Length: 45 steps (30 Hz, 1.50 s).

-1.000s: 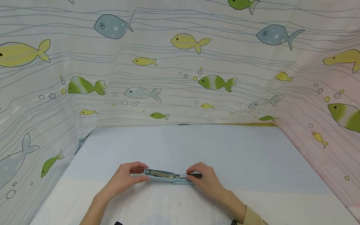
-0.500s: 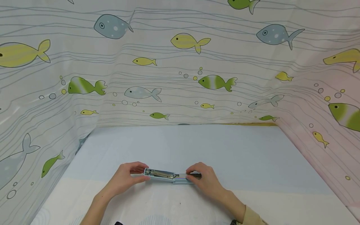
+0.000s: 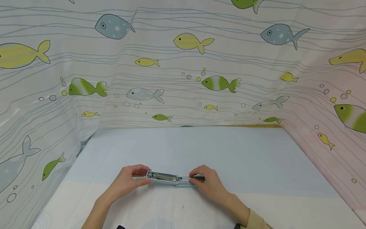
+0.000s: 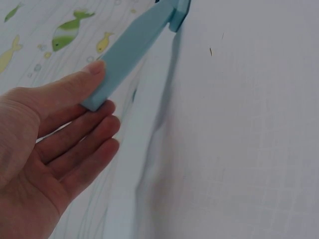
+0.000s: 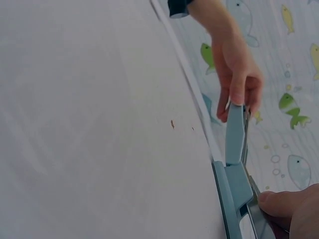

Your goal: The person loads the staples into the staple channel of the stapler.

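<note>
A light blue stapler (image 3: pixel 162 177) is folded wide open above the table, its inner metal parts facing up. My left hand (image 3: pixel 128 178) holds the free end of the raised top cover (image 4: pixel 132 52) between thumb and fingers. At the other half, my right hand (image 3: pixel 212 183) pinches the metal magazine (image 5: pixel 258 216) with the thumb and fingertips. A dark piece (image 3: pixel 202 179) shows beside those fingers; its kind is unclear. The right fingers cover part of the magazine, so whether staples lie there is hidden.
The table (image 3: pixel 200 149) has a pale blue and white cover. A fish-printed curtain (image 3: pixel 177 76) surrounds its back and both sides. A few tiny dark specks (image 3: pixel 183 207) lie on the white part near the front.
</note>
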### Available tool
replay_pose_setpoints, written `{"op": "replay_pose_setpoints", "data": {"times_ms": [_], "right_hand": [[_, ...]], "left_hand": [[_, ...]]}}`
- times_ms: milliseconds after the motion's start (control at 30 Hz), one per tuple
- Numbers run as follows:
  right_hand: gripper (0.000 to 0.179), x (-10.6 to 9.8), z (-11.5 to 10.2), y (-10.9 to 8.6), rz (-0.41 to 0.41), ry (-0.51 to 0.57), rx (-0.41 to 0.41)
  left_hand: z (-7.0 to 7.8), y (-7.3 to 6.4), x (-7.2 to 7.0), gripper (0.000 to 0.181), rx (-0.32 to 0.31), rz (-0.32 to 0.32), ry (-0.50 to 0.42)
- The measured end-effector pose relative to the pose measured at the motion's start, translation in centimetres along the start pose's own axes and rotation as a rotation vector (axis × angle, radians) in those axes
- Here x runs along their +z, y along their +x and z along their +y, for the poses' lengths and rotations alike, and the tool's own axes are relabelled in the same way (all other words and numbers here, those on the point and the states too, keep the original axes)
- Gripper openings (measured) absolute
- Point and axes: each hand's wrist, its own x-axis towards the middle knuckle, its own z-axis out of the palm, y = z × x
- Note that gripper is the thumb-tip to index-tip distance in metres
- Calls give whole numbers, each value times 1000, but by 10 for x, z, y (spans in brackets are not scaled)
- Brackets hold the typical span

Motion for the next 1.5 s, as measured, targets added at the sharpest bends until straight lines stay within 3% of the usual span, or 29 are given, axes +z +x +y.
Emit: {"op": "replay_pose_setpoints", "data": {"times_ms": [267, 500, 1300, 1500], "right_hand": [[19, 0, 0, 0, 7, -1, -10], [18, -1, 0, -1, -6, 9, 20], [19, 0, 4, -2, -3, -18, 19], [19, -1, 3, -3, -15, -24, 48]], "left_hand": [[0, 0, 0, 40, -2, 1, 1], [-1, -1, 1, 39, -42, -5, -6], [-2, 0, 2, 38, -44, -2, 16], [-2, 0, 1, 39, -18, -3, 12]]}}
